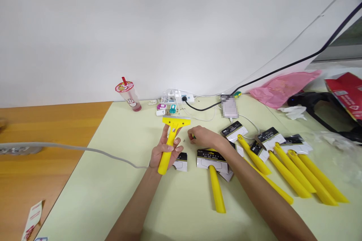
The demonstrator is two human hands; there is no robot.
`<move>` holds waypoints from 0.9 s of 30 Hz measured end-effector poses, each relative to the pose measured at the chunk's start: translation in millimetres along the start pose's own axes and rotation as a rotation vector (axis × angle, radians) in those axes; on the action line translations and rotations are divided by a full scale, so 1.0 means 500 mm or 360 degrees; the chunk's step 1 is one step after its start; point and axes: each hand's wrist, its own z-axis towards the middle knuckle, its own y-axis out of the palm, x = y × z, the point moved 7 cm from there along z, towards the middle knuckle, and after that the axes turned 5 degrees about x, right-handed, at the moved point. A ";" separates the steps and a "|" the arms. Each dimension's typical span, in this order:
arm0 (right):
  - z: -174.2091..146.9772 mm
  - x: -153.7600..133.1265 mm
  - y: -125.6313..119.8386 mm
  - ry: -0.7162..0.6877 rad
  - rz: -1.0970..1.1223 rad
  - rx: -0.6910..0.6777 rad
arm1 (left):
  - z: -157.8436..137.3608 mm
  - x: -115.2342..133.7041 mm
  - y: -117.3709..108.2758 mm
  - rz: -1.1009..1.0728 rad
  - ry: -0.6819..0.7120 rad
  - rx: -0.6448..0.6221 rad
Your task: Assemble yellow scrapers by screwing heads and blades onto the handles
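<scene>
My left hand (166, 152) is closed around the handle of a yellow scraper (170, 143), held blade end up above the table. A thin metal edge runs along the top of its wide head. My right hand (202, 135) is low over the table with its fingers curled. A small dark green bit shows at those fingertips, but what it belongs to is hidden. Beside the fingers lie tiny grey pieces (184, 141). Under my left hand a black and white card sleeve (181, 162) is partly covered. Close to my right forearm lies a carded yellow scraper (217, 188).
Several more yellow scrapers (291, 177) in card sleeves lie at the right. Along the wall are a power strip (189, 98), small plugs, cables and a pixelated device (229, 106). A drink cup (129, 97) stands at back left; a pink bag (283, 88) lies at back right.
</scene>
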 end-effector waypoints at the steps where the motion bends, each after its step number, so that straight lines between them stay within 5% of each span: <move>1: 0.000 0.000 -0.001 0.0003 0.0000 -0.0007 | 0.000 0.000 0.000 0.0008 -0.0002 0.0000; 19: -0.017 -0.025 -0.013 -0.0071 -0.0078 -0.0021 | 0.005 -0.002 -0.008 -0.0012 0.0013 0.0033; 23: -0.031 -0.029 -0.047 -0.0122 -0.0026 0.0071 | 0.007 -0.001 -0.008 -0.0055 0.0030 0.0066; 27: -0.068 -0.051 -0.123 -0.0333 0.0201 0.0416 | 0.011 -0.003 -0.008 -0.0036 0.0015 0.0091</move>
